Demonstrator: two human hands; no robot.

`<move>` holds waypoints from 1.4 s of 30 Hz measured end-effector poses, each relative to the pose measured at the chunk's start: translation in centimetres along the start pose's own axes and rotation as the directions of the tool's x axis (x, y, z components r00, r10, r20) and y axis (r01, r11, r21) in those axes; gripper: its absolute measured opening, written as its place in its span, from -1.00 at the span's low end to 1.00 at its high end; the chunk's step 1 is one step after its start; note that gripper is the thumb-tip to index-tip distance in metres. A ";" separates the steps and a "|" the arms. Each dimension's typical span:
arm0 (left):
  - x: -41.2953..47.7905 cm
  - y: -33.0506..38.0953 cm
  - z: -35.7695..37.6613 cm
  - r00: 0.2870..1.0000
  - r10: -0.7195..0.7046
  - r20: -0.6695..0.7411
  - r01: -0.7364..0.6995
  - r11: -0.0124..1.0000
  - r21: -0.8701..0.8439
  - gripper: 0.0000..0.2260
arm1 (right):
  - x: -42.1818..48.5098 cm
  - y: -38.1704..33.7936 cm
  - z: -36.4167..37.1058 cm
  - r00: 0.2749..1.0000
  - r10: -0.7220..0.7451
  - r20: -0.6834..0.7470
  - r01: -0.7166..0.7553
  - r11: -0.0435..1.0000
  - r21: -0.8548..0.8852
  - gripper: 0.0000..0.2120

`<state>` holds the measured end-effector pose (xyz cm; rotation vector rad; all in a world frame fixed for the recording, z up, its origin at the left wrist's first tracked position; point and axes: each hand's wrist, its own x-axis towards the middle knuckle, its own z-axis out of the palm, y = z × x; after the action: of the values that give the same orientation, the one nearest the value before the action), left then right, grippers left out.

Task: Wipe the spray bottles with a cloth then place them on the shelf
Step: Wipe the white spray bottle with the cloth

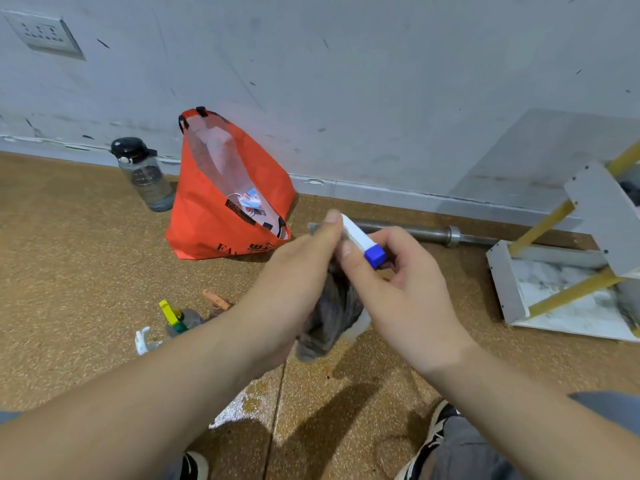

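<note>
A spray bottle with a white head and a blue nozzle tip (363, 242) is held up over the floor between both hands. My left hand (298, 271) presses a grey cloth (332, 313) against the head and body of the bottle, with the thumb on top of the white head. My right hand (408, 282) grips the bottle around the neck, below the nozzle. Most of the bottle's body is hidden by the cloth. Three more spray bottles lie on the floor to the left: a yellow-headed one (173, 318), a white-headed one (145, 341) and an orange-headed one (216, 299).
A white shelf with yellow posts and a marbled board (568, 289) lies tipped over at the right. An orange bag (221, 202) and a dark-capped water bottle (145, 174) stand by the wall. A metal bar (433, 233) lies along the baseboard. My shoes (436, 431) are at the bottom.
</note>
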<state>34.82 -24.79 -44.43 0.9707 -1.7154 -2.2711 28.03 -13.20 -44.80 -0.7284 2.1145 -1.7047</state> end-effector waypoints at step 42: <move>-2.2 -1.8 -1.7 0.676 0.578 0.457 -0.715 0.363 0.598 -0.83 | 3.6 1.0 -2.0 0.963 0.268 0.021 -0.265 0.933 0.244 -0.79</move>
<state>38.00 -24.53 -45.40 0.0115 -2.5649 -1.1045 23.79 -13.47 -45.12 -0.3415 1.8632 -1.7753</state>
